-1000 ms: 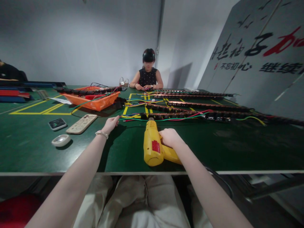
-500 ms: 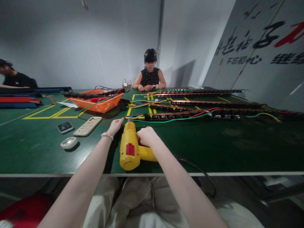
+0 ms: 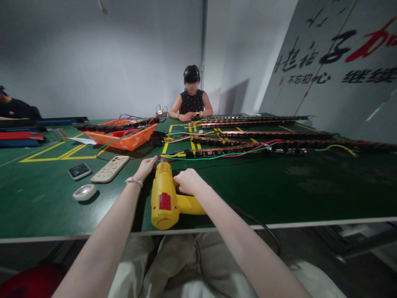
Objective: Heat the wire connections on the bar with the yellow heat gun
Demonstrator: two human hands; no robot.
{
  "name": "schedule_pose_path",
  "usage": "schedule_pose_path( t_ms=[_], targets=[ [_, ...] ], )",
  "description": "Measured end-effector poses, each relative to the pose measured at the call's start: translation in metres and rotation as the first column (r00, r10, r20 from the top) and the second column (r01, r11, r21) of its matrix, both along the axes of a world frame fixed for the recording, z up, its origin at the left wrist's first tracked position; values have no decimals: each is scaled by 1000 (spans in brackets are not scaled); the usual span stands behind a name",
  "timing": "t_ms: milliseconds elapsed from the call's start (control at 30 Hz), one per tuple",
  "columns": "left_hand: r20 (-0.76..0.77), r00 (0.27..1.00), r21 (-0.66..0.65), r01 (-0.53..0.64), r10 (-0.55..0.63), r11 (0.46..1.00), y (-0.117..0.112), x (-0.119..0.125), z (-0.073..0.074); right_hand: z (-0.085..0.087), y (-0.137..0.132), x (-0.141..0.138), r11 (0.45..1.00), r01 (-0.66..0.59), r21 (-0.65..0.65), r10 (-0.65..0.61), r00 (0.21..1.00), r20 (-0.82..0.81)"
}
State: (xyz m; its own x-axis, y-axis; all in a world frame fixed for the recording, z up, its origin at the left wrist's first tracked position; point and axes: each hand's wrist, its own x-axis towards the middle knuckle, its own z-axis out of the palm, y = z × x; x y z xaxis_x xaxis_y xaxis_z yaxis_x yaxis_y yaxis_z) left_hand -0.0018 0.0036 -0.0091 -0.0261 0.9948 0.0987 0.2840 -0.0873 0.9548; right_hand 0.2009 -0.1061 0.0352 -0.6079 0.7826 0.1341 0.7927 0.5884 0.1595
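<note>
Gripping the heat gun (image 3: 164, 198) at lower centre, right hand (image 3: 187, 181) wraps its handle; left hand (image 3: 145, 167) curls by the nozzle at the wires (image 3: 217, 156) (grip unclear). Gun looks rigid, front-heavy: hold the handle, wires limp.

Dim, even light, perhaps from overhead; soft shadows on the green table (image 3: 279, 186); wide-angle bending at the frame's edges, far end slightly soft.
</note>
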Motion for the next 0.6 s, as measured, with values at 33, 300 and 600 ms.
schedule_pose_path(
  t_ms=[33, 300, 600],
  targets=[
    [-20, 1000, 31, -3, 4, 1000, 0, 0, 0, 1, -1, 7, 1000, 19, -7, -19, 1000, 10],
    [15, 1000, 77, 10, -11, 997, 9, -1, -3, 5, -13, 81, 973, 223, -51, -217, 971, 99],
    [29, 999, 116, 40, -44, 992, 11, 0, -8, 3, -23, 122, 946, 318, -53, -311, 943, 117]
  ],
)
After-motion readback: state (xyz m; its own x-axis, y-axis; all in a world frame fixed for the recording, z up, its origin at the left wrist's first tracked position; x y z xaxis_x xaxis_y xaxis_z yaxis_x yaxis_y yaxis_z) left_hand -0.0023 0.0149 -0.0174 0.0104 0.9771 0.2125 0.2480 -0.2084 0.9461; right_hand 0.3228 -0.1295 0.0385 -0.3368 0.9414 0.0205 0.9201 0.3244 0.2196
